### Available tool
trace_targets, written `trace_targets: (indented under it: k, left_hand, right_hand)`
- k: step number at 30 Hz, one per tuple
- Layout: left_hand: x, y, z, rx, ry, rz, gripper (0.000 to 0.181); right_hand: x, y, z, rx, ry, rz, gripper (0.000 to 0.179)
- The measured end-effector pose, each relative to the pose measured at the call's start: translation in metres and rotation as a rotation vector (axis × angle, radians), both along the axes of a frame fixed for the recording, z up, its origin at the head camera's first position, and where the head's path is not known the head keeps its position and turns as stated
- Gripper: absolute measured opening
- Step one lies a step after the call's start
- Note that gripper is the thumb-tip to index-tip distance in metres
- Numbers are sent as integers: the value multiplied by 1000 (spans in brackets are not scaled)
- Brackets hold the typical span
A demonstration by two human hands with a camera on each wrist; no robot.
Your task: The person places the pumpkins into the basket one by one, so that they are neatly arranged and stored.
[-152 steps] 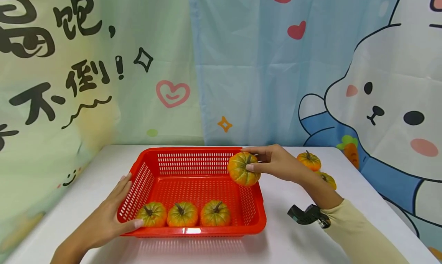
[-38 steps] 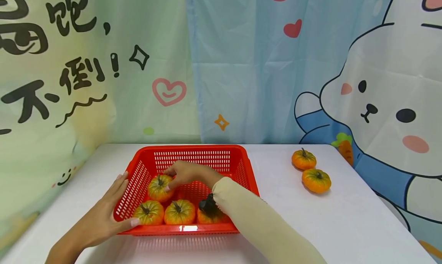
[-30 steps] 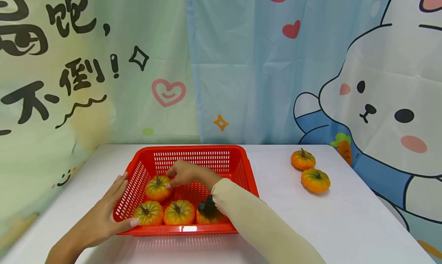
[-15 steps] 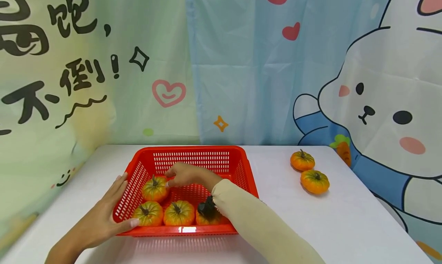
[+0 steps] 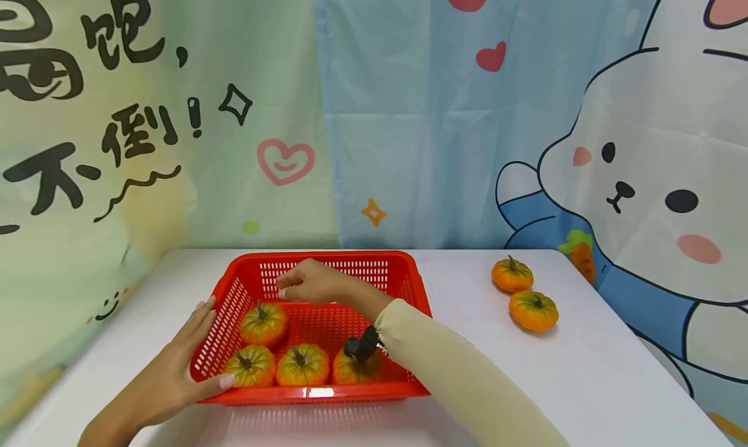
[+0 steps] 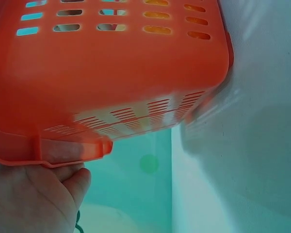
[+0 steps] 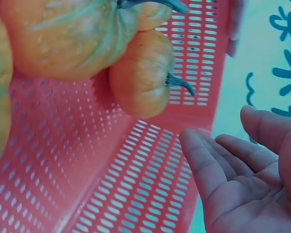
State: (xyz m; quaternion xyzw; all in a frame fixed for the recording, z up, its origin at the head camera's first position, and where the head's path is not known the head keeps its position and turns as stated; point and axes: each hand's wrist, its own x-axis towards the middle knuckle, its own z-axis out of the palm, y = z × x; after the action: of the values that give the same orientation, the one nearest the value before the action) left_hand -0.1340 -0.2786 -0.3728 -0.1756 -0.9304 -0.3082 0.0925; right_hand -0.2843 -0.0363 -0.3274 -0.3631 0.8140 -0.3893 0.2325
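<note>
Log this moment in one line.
Left hand: touching red basket; right hand: empty, over basket; pumpkins: four inside, two on table

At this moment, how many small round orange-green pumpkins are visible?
6. In the red plastic basket: left front pumpkin, middle front pumpkin, right front pumpkin (partly hidden by a black wrist device), left rear pumpkin. On the white table: far pumpkin, near pumpkin.

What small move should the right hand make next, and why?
Perhaps the right hand should move toward the nearer small orange-and-yellow ribbed pumpkin on the white table. That hand is empty, above the red perforated plastic basket; four similar pumpkins sit inside, while two lie outside. The left hand is at the basket's left side.
</note>
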Motion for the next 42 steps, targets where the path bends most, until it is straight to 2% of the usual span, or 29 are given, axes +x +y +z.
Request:
trace_targets:
  k: [5, 11, 18, 24, 32, 37, 42]
  left_hand:
    - [1, 1, -1, -6, 21, -3, 100]
    - [1, 0, -2, -7, 28, -8, 100]
    - [2, 0, -2, 8, 17, -5, 100]
    - [1, 1, -2, 11, 7, -5, 100]
    - [3, -1, -4, 2, 41, -4, 100]
    - [2, 0, -2, 12, 26, -7, 100]
    - [2, 1, -1, 14, 11, -2, 101]
  right_hand:
    - [0, 18, 6, -56, -101, 16, 36]
    - [1, 39, 11, -47, -148, 39, 37]
    - [3, 59, 21, -77, -82, 33, 37]
    - [9, 81, 26, -100, -87, 47, 39]
    - [9, 110, 33, -153, -98, 34, 41]
    - [7, 127, 39, -121, -21, 19, 39]
    - [11, 143, 43, -114, 41, 10, 37]
